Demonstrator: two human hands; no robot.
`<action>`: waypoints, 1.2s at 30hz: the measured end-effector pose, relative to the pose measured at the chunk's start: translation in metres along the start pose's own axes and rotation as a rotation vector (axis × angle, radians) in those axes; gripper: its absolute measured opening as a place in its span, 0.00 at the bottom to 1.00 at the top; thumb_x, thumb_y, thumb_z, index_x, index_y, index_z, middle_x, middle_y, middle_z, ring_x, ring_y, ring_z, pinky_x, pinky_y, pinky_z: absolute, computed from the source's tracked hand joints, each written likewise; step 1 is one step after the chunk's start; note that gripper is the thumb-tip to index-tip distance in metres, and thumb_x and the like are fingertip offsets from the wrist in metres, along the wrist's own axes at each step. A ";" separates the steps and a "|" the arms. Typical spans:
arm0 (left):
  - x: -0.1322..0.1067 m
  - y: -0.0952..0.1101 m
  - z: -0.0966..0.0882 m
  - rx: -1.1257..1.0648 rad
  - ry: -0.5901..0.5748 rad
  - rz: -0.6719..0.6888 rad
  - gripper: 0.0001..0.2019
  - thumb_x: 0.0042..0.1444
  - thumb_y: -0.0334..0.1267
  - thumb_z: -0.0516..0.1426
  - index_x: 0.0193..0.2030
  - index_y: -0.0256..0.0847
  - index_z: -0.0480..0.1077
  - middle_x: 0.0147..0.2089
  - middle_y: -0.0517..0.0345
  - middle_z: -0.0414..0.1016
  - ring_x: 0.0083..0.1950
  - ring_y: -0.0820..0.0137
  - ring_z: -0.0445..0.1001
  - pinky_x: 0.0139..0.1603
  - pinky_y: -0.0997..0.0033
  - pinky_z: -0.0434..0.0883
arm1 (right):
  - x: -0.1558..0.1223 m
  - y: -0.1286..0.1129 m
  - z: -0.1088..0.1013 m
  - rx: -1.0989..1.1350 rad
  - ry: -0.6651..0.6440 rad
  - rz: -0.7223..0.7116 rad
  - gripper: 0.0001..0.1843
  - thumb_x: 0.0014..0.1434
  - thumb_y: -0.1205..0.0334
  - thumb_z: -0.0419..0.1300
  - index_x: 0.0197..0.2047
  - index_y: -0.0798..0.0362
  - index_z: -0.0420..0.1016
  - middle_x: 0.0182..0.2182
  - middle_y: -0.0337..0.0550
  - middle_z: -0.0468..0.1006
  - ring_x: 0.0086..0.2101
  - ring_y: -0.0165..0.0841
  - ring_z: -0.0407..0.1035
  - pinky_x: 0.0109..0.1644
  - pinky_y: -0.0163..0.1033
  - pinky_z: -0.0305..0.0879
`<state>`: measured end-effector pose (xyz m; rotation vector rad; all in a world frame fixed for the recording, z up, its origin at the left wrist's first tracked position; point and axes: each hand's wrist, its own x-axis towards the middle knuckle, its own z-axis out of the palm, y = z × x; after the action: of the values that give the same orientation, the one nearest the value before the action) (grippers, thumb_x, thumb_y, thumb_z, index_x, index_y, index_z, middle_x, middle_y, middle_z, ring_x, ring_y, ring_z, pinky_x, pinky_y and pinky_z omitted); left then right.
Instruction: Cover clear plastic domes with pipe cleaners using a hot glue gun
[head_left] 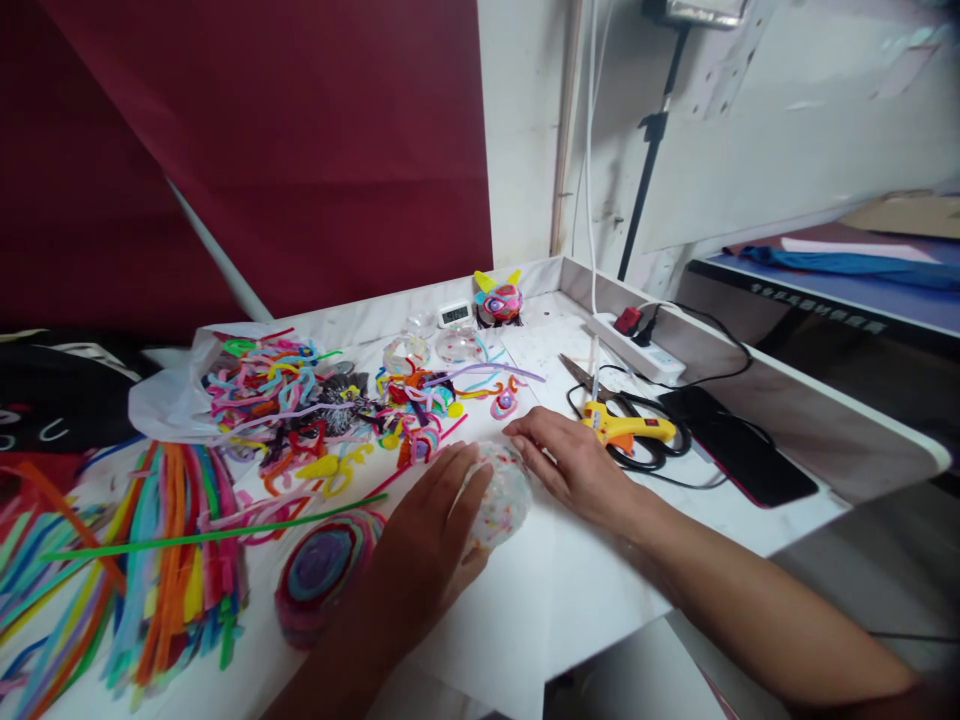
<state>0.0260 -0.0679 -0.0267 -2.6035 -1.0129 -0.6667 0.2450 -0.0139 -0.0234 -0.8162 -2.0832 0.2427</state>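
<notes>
The clear ball [504, 505], speckled with coloured bits, sits low over the white table [487, 650] at the near edge, between the two hands. The left hand [435, 525] is partly open and curved around the ball's left side, fingers over the upper surface and thumb lower down, holding it. The right hand [571, 465] is half curled at the ball's upper right, thumb and forefinger close together; whether its fingertips touch the surface or pinch anything small cannot be told.

For good control, the left hand should steady the ball with light, even pressure, since a smooth round shell is likely to roll or slip. The right fingertips should work on the exposed side, where the left fingers do not block the view. Turning the ball in small increments should keep the working area facing up.

Clearance deserves attention: the wrapped coil disc [322, 570] lies beside the left forearm, and the yellow glue gun [634, 430] lies beyond the right hand, by the scissors [654, 455]. Since the glue gun may be hot, the right forearm should stay clear of it.
</notes>
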 end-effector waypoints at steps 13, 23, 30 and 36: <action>0.005 0.003 -0.004 0.032 -0.055 0.089 0.27 0.53 0.20 0.51 0.62 0.31 0.60 0.63 0.38 0.68 0.69 0.54 0.60 0.64 0.51 0.69 | 0.002 -0.002 -0.004 0.140 -0.184 0.142 0.09 0.68 0.63 0.52 0.43 0.54 0.73 0.36 0.45 0.77 0.36 0.32 0.71 0.40 0.37 0.66; 0.000 0.001 -0.003 -0.154 -0.075 0.033 0.33 0.53 0.24 0.58 0.66 0.35 0.54 0.69 0.37 0.58 0.73 0.55 0.53 0.67 0.53 0.65 | 0.002 -0.001 -0.010 0.316 -0.234 0.406 0.12 0.66 0.59 0.53 0.34 0.55 0.73 0.24 0.35 0.70 0.26 0.27 0.61 0.29 0.32 0.56; -0.002 0.004 -0.008 -0.341 -0.127 -0.141 0.43 0.46 0.35 0.67 0.67 0.42 0.51 0.66 0.41 0.63 0.68 0.55 0.62 0.66 0.53 0.67 | 0.002 -0.001 -0.007 0.143 -0.210 0.283 0.09 0.64 0.66 0.54 0.35 0.55 0.75 0.26 0.38 0.74 0.25 0.27 0.65 0.30 0.32 0.57; -0.001 0.008 -0.011 -0.417 -0.265 -0.287 0.46 0.41 0.40 0.70 0.65 0.49 0.50 0.65 0.48 0.65 0.64 0.56 0.66 0.65 0.56 0.68 | -0.001 0.003 -0.002 -0.002 -0.054 0.148 0.09 0.66 0.66 0.53 0.37 0.56 0.74 0.29 0.42 0.76 0.28 0.29 0.67 0.32 0.34 0.59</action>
<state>0.0274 -0.0780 -0.0186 -2.9946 -1.4896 -0.6684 0.2485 -0.0124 -0.0245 -0.9764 -2.0752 0.3470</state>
